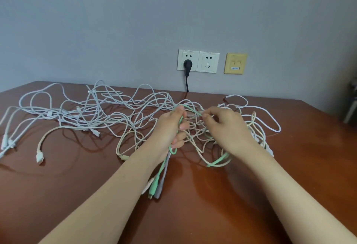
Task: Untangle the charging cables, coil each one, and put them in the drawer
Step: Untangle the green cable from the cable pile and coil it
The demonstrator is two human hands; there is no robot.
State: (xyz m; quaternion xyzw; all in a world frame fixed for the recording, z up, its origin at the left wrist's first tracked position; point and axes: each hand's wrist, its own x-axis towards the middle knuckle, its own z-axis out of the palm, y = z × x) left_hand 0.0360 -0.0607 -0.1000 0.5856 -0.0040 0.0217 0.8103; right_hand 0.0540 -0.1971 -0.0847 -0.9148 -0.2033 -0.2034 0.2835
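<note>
clearly light and limp, the green cable [218, 161] snags easily; left hand [170, 127] grips its bunch, right hand [220, 122] pinches a strand; hold near plugs [154, 187].

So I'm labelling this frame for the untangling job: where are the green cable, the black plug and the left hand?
green cable [153, 186], head view, on its thick connector end.
black plug [187, 64], head view, on its round body.
left hand [170, 126], head view, on the back of the hand.

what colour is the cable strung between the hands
The cable is mint green; the head view shows it best.
</note>
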